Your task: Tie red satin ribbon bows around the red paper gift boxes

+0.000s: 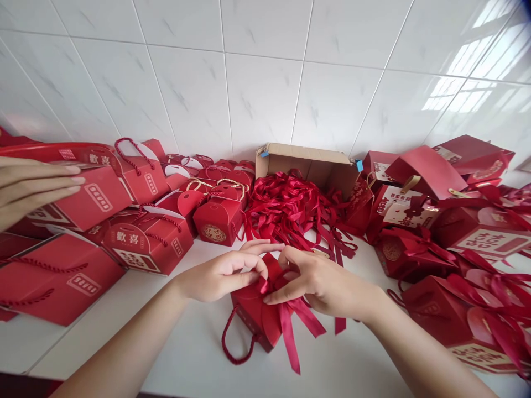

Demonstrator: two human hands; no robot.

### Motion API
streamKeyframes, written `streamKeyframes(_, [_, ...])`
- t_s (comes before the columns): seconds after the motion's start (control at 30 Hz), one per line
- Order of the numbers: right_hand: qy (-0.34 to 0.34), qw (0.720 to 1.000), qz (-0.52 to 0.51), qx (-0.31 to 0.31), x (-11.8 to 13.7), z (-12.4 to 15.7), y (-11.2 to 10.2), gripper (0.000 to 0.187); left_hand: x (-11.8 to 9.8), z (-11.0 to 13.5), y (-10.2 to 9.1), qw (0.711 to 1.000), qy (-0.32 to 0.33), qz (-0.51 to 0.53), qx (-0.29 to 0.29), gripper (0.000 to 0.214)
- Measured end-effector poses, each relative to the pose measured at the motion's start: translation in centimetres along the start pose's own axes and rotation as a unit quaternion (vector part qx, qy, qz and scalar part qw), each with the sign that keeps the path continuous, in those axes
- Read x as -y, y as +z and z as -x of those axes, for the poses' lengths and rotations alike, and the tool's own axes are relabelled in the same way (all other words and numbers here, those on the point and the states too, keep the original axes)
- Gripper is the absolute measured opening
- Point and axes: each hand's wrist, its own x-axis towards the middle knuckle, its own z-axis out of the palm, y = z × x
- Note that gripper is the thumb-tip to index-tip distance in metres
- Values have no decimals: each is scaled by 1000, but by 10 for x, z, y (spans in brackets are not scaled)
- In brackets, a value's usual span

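A small red gift box (253, 318) with a cord handle lies on the white table (186, 354) in front of me. My left hand (224, 273) and my right hand (319, 279) meet over its top. Both pinch a red ribbon (290, 326) tied around the box. The ribbon's loose ends trail down to the right over the table.
A cardboard box (307, 163) spilling red ribbons (286, 207) stands against the tiled wall. Several red gift boxes (145, 240) pile at the left, ribboned ones (456, 309) at the right. Another person's hand (29, 188) rests on a box at the far left.
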Motion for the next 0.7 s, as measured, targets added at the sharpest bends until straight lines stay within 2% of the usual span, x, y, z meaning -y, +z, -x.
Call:
streamKeyframes(0.1, [-7,1000,-8,-3,-1,-1,-1,48,-2,0,-1,1000,-22,-6,-5,18])
streamKeyframes(0.23, [-17,1000,-18,-10,0,-3,-2,51,-4,-3,2,998,-43,-33,-40,20])
streamKeyframes(0.33, [-27,999,-28,-13,0,-4,-1,49,-4,-4,3,997,-36,-41,-61,22])
streamKeyframes(0.47, [-23,999,-33,-9,-1,-3,0,45,-6,-2,4,997,-20,-17,-74,12])
streamKeyframes(0.57, [-16,999,-35,-8,-2,-3,0,45,-10,-2,9,993,-8,-17,-114,14])
streamKeyframes(0.7, [-15,999,-45,-11,0,-3,-3,52,-14,-8,24,985,-36,8,-171,26])
